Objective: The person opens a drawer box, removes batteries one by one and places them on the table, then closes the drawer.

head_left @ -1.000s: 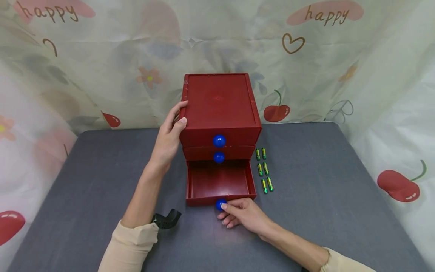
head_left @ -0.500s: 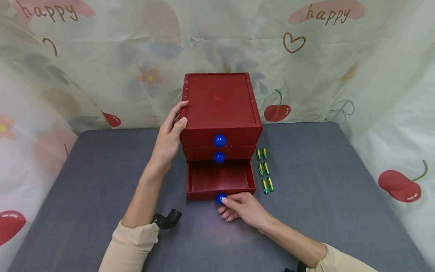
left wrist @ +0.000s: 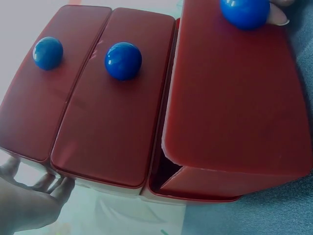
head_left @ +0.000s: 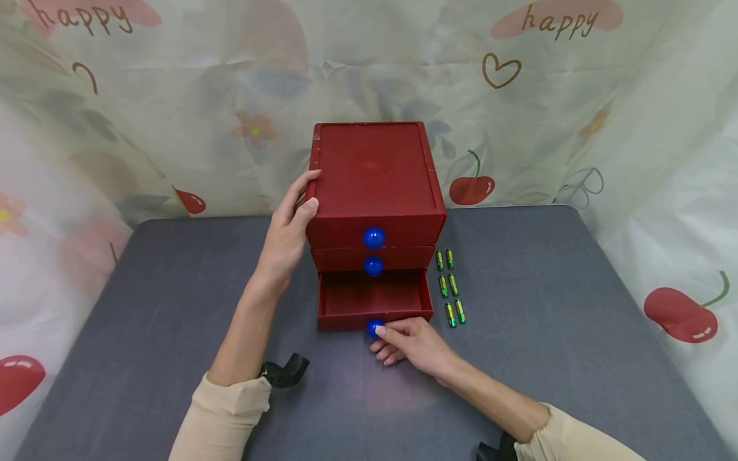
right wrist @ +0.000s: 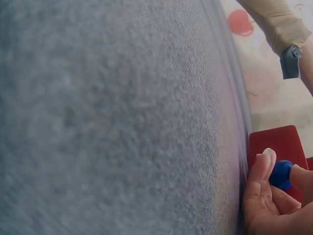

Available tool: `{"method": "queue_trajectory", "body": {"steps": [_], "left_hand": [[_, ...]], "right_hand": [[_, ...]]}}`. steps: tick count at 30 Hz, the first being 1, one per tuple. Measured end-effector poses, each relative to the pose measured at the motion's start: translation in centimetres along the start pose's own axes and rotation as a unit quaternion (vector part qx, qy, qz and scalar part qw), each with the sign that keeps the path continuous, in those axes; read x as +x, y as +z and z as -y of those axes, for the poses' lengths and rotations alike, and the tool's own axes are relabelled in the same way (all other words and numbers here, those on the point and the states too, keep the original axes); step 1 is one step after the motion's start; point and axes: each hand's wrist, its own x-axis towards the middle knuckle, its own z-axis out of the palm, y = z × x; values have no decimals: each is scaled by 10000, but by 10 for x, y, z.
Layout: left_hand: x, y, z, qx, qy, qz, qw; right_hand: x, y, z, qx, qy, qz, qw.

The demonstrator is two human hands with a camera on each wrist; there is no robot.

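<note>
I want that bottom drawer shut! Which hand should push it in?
The right hand, probably. Its fingers already pinch the blue knob of the open bottom drawer. The left hand grips the red box's side, steadying it.

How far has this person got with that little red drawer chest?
The bottom drawer is partly open and looks empty. The right hand pinches its blue knob; the left hand holds the chest. Six batteries lie untouched on the table; the upper drawers are shut.
</note>
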Motion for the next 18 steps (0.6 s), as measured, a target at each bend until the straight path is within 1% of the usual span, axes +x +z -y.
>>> {"method": "queue_trajectory", "body": {"steps": [9, 18], "left_hand": [[0, 0, 0, 48, 5, -18, 10000], [0, 0, 0, 90, -19, -47, 9999]], "right_hand": [[7, -4, 4, -16, -189, 58, 9998], [15, -8, 5, -114, -167, -107, 9997]]}}
